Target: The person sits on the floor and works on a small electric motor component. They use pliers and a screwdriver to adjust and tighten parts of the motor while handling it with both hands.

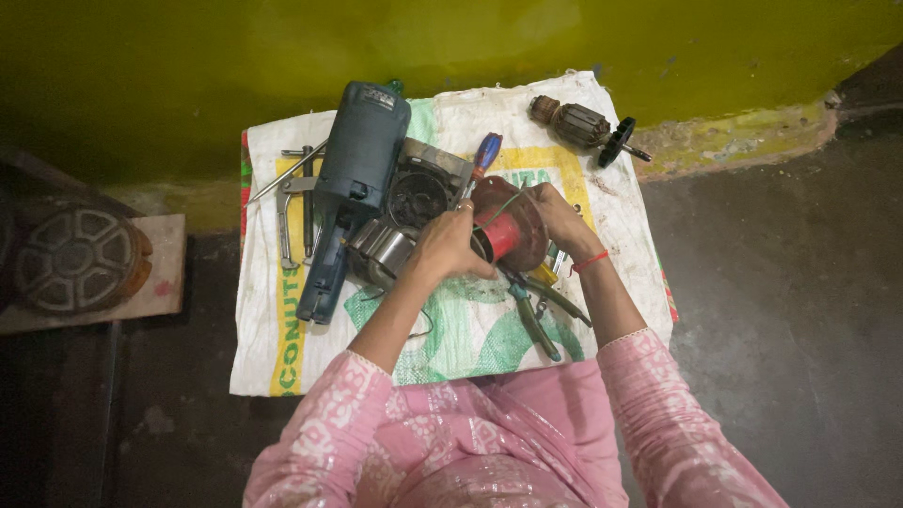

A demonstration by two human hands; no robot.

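Observation:
My left hand (445, 246) and my right hand (558, 218) both grip a red spool (508, 229) with brown flanges, held just above the white woven sack (451, 339). A thin green wire runs over the spool between my fingers. A red thread band circles my right wrist. Directly left of the spool lies a blue-grey power tool body (350, 183), with a shiny metal stator (384, 252) and an open black housing (419, 196) beside it. Green-handled pliers (533, 318) lie under my right forearm.
A screwdriver with a blue and red handle (485, 152) rests behind the spool. A motor armature with a black fan (585, 127) sits at the sack's far right corner. Wrenches (293, 202) lie at the left. A round metal wheel (80, 259) rests on a board by the green wall.

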